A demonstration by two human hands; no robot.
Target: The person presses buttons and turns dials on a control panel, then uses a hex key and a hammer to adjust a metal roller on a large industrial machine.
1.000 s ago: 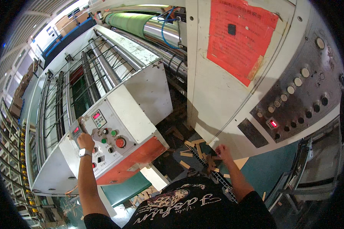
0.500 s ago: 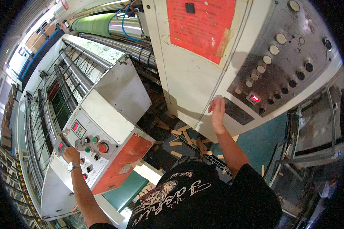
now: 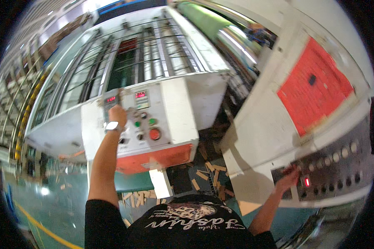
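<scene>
My left hand point(image 3: 117, 115), with a white watch at the wrist, is curled against the left control panel point(image 3: 147, 143), just below a small grey unit with a red digital display point(image 3: 111, 99). Its back faces me, so whatever the closed fingers grip is hidden. On the same panel are a second display point(image 3: 141, 96), green buttons point(image 3: 152, 121) and a large red stop button point(image 3: 154, 134). My right hand point(image 3: 289, 179), somewhat blurred, has its fingers stretched out at the left end of the dark button panel point(image 3: 332, 171), next to a small red-lit display point(image 3: 307, 181).
Behind the left panel stands a white machine frame with metal rollers point(image 3: 153, 52). A green roller point(image 3: 207, 25) lies farther right. A red sheet point(image 3: 316, 87) is stuck to the right cabinet point(image 3: 253, 145). Wooden strips point(image 3: 199, 174) litter the floor between the machines.
My view has swung left, bringing the left panel nearer the middle. My left hand stays by its display; my right hand has moved closer to the lit display on the right panel.
</scene>
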